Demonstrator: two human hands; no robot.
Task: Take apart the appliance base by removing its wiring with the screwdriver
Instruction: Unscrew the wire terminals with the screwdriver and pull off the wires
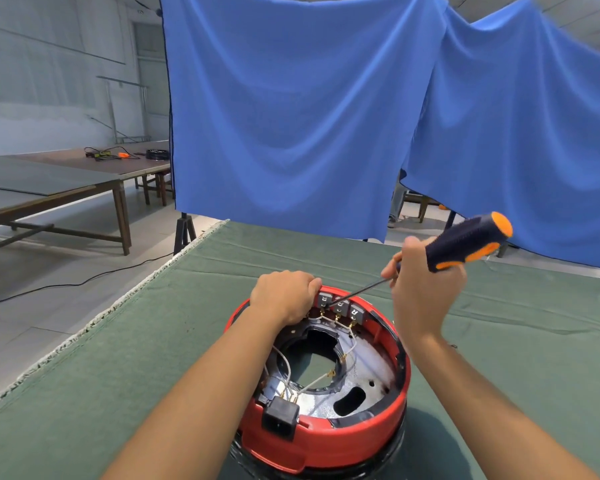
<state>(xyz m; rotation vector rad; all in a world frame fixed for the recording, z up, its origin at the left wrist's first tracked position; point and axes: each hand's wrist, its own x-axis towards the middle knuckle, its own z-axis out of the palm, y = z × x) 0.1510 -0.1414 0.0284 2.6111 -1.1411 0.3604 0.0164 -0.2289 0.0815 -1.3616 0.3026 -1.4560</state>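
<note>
A round red appliance base (326, 441) lies open side up on the green cloth, near the front edge. Inside it white wires (312, 379) run from a black socket block (280, 418) to three grey switches (340, 306) at the far rim. My left hand (284, 295) grips the far left rim beside the switches. My right hand (421, 285) holds a screwdriver (468, 242) with a black and orange handle. Its thin shaft slants down to the left, and the tip touches the leftmost switch.
The green cloth covers the table (153, 341), whose left edge runs diagonally with bare floor and a black cable (84, 282) beyond. A blue curtain (291, 116) hangs behind the table. Wooden tables (66, 188) with tools stand far left.
</note>
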